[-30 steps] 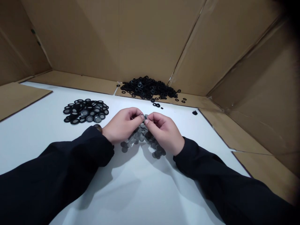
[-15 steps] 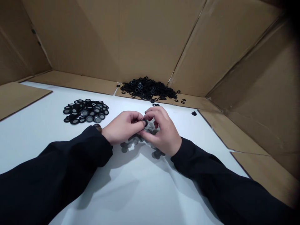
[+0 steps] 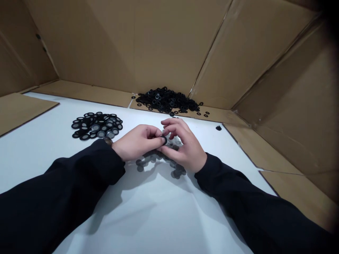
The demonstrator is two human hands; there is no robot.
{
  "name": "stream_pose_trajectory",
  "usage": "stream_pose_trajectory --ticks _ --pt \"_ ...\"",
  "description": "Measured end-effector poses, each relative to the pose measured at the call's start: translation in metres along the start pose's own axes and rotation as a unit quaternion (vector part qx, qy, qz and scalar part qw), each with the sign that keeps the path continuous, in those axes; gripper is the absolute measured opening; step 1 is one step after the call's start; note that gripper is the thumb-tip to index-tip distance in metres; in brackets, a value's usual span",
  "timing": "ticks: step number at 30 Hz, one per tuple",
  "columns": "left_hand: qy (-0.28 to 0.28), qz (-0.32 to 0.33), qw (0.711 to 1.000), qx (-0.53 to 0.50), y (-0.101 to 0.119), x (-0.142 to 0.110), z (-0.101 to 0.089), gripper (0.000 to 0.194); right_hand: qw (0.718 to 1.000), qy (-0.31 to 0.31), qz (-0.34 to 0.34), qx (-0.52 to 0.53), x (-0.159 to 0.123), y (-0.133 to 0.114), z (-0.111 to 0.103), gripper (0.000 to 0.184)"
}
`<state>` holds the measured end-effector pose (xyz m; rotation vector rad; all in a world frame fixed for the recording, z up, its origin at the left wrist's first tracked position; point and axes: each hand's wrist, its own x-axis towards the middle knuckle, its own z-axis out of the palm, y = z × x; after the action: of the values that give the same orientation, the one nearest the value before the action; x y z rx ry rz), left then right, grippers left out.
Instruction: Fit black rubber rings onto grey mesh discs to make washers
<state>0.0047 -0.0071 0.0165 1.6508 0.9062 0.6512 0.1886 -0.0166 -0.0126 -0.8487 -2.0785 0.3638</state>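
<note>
Over on the left of the white counter (image 3: 127, 218) I see a heap of black-rimmed discs (image 3: 96, 126). Next comes the left hand (image 3: 139, 143), thumb and fingers clamped on a black ring (image 3: 165, 140), which sits above a spread of loose grey discs (image 3: 153, 157). Behind lies a mound of black rings (image 3: 166, 100). The right hand (image 3: 186, 148) curves beside the held ring, its thumb and fingers apart; whether it touches, I can't tell. Farther right rests a small black piece (image 3: 218, 128).
</note>
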Motion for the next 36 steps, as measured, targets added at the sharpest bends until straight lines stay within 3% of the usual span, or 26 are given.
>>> stream_pose_trajectory --ticks 3,7,11,13,15,19,23,26,28,30,32,34,36 --pt "-0.006 0.006 1.0 0.015 -0.002 0.0 -0.001 0.015 1.0 -0.027 -0.015 0.0 0.0 0.001 -0.003 0.027" --pt "0.0 0.016 1.0 0.022 -0.004 0.001 -0.003 0.016 0.998 -0.061 -0.025 0.015 -0.002 0.005 -0.007 0.042" --pt "0.116 0.01 0.989 0.087 -0.009 0.004 -0.018 0.019 0.998 -0.028 0.041 -0.03 -0.003 0.017 -0.009 0.039" --pt "0.205 -0.001 0.961 0.188 -0.012 0.006 -0.032 0.018 0.992 -0.046 0.064 -0.094 -0.004 0.024 -0.01 0.031" --pt "0.267 -0.004 0.916 0.299 -0.015 0.007 -0.047 0.012 0.984 -0.087 0.072 -0.139 -0.006 0.03 -0.011 0.035" --pt "0.3 -0.046 0.858 0.415 -0.02 0.006 -0.073 0.007 0.978 -0.139 0.063 -0.143 -0.007 0.031 -0.009 0.035" --pt "0.267 -0.081 0.842 0.461 -0.022 0.002 -0.087 0.008 0.985 -0.119 0.067 -0.106 -0.003 0.027 -0.006 0.012" --pt "0.25 -0.086 0.825 0.5 -0.022 0.0 -0.091 0.004 0.987 -0.105 0.084 -0.087 0.001 0.022 -0.006 0.008" --pt "0.247 -0.081 0.816 0.516 -0.02 -0.001 -0.089 0.011 0.989 -0.091 0.092 -0.075 0.003 0.018 -0.005 0.008" --pt "0.25 -0.052 0.808 0.531 -0.018 0.0 -0.081 0.02 0.989 -0.085 0.101 -0.059 0.004 0.014 -0.005 0.011" --pt "0.238 0.018 0.807 0.539 -0.015 0.0 -0.069 0.027 0.989 -0.083 0.114 -0.034 0.005 0.015 -0.005 0.015" --pt "0.173 0.081 0.836 0.514 -0.014 -0.001 -0.054 0.028 0.989 -0.056 0.133 -0.014 0.007 0.022 -0.005 0.021" --pt "0.083 0.122 0.858 0.492 -0.014 -0.005 -0.04 0.028 0.988 0.012 0.153 -0.028 0.007 0.038 -0.006 0.028"
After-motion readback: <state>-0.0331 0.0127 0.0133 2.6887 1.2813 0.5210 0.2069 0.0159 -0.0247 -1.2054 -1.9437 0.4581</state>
